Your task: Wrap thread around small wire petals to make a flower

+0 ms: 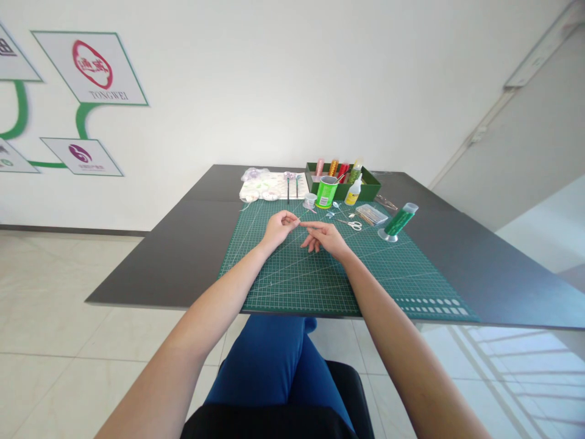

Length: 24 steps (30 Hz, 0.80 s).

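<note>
Nearest the camera, a black garment point(269, 424) and blue trousers point(269, 360) are showing below the front edge of the table point(159, 262), with bare forearms point(228, 292) reaching forward over it. A green cutting mat point(393, 274) is covering the middle of the table.

The 2 hands are meeting above the mat. The left hand point(281, 228) is bringing thumb and fingertips together in a narrow pinch. The right hand point(325, 238) is extending its forefinger towards that pinch, the lower fingers hanging loosely curled. Anything at the meeting fingertips is proving too small to make out; whether either hand is gripping an item, I am not able to tell.

Just beyond the right hand, scissors point(354, 225) are lying on the mat. A clear box point(372, 214) is resting behind them, and a green spool point(400, 221) is leaning to the right. Further back, a small cup point(309, 200), a green can point(326, 194) and a glue bottle point(353, 191) are standing in front of a dark green tray point(372, 190), which is holding 4 coloured tubes point(343, 171). To its left, 2 thin tools point(288, 189) are lying across a white cloth point(276, 183).
</note>
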{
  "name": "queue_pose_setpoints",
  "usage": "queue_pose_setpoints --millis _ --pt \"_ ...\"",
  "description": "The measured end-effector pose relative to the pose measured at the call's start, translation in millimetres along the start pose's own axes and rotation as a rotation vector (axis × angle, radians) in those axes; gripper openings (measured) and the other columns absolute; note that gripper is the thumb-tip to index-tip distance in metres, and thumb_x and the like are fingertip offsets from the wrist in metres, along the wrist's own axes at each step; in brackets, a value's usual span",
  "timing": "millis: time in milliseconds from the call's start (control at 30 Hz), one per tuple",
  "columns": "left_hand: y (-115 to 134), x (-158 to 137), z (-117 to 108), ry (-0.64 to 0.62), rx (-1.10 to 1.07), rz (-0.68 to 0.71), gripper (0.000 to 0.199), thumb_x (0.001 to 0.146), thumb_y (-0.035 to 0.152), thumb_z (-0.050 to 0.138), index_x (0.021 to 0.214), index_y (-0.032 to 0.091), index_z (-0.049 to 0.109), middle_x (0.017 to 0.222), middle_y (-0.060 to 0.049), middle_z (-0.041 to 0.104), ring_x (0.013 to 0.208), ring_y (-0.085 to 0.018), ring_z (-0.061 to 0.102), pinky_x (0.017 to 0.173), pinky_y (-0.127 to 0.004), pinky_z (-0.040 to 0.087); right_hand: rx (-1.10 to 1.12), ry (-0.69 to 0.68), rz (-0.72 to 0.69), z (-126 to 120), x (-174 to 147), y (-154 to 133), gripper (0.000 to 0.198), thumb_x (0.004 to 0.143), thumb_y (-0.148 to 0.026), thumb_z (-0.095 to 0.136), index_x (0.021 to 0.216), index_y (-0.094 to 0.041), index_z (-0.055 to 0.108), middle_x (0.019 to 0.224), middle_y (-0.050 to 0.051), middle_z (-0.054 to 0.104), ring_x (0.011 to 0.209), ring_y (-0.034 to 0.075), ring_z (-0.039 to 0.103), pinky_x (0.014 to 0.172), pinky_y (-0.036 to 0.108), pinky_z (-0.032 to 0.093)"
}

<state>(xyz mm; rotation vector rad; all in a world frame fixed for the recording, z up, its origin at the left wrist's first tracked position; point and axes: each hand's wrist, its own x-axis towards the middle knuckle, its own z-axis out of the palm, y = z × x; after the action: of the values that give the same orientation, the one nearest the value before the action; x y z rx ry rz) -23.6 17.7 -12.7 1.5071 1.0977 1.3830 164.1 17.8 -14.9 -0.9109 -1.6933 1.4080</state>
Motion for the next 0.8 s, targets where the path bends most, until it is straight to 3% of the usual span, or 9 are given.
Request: queue_pose_setpoints --millis 800 --pt "-1.8 2.4 -0.8 -0.017 -0.052 0.036 0.016 0.080 0.028 0.072 0.089 0.015 0.072 0.068 -0.001 0.063 0.058 -0.010 0.049 0.057 -0.024 0.040 -0.012 -0.001 -0.006 -0.6 0.2 1.8 0.058 0.084 -0.048 0.066 0.129 -0.011 0.067 0.068 0.007 0.077 0.045 0.013 0.063 0.041 0.020 0.044"
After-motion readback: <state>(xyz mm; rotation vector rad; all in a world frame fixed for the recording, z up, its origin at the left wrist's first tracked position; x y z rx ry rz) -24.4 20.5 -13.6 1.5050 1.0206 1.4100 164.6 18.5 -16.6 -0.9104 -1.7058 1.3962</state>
